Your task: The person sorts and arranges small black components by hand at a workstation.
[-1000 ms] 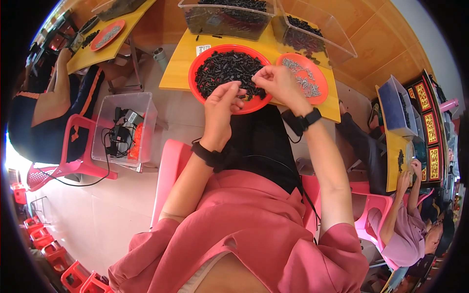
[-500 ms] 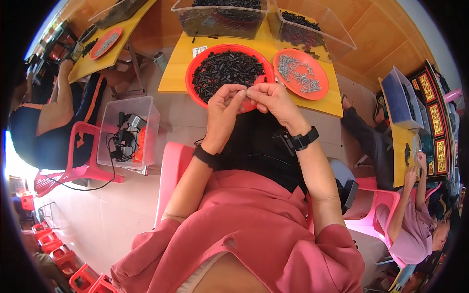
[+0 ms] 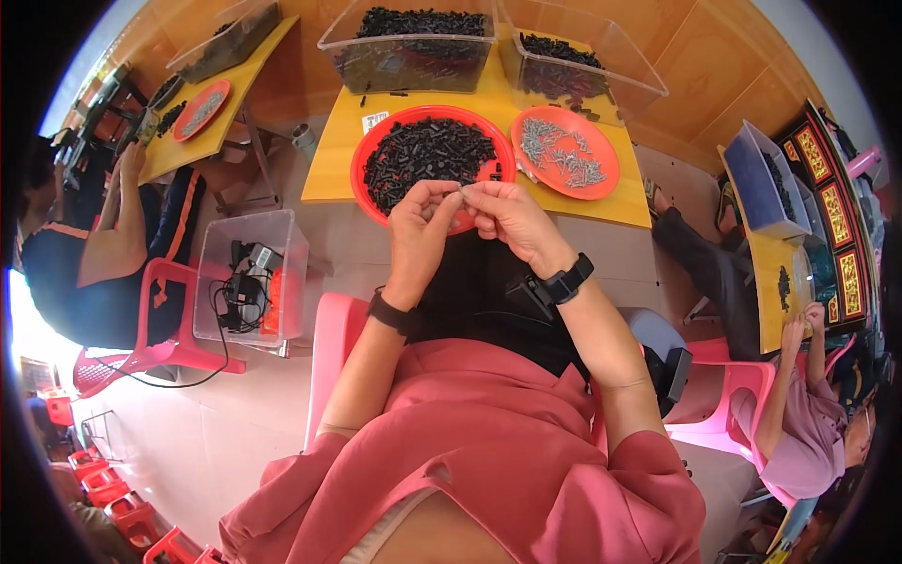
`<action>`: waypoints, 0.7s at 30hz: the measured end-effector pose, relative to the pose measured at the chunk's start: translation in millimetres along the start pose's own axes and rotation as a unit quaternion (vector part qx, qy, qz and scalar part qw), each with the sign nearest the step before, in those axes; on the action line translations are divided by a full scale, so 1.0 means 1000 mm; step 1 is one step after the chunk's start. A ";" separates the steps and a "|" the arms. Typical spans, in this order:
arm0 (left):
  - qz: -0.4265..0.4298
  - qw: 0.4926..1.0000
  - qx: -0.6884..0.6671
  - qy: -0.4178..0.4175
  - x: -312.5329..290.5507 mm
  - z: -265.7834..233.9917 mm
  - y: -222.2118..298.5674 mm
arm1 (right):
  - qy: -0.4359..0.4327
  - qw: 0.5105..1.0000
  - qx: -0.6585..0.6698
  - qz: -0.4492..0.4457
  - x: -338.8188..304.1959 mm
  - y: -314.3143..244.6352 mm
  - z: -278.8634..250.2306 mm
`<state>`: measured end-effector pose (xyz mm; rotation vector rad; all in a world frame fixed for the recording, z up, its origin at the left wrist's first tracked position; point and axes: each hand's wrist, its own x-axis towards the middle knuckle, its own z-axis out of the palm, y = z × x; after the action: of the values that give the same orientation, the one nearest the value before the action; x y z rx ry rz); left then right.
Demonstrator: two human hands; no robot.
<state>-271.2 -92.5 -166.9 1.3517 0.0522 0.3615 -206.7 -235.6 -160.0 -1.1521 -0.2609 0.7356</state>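
My left hand [image 3: 419, 224] and my right hand [image 3: 510, 218] meet fingertip to fingertip over the near rim of a red basin [image 3: 507, 141]. Both are closed in a pinch, and whatever lies between the fingers is too small to make out. Small black cylindrical plastic pieces [image 3: 423, 155] fill most of the basin. Just right of it, an orange-red plate [image 3: 601, 141] carries a scatter of small grey metal screw-like parts [image 3: 578, 172].
The yellow table [image 3: 329, 169] also bears two clear bins, one at the back [image 3: 404, 77] and one at the back right [image 3: 601, 85], holding black pieces. A bin of cables and adapters [image 3: 211, 282] stands on the floor to the left. People sit working at tables on both sides.
The table and its contents sit slightly lower and further left in view. My hands remain pinched together and have shifted slightly down with the view.
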 end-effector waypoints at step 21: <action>-0.068 0.990 -0.122 0.017 0.004 -0.007 0.007 | 0.080 0.968 -0.187 -0.146 -0.010 -0.004 0.015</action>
<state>-270.7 -83.0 -161.0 1.0932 0.1232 0.2658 -220.4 -232.0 -148.4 -1.4836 -0.4363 0.3352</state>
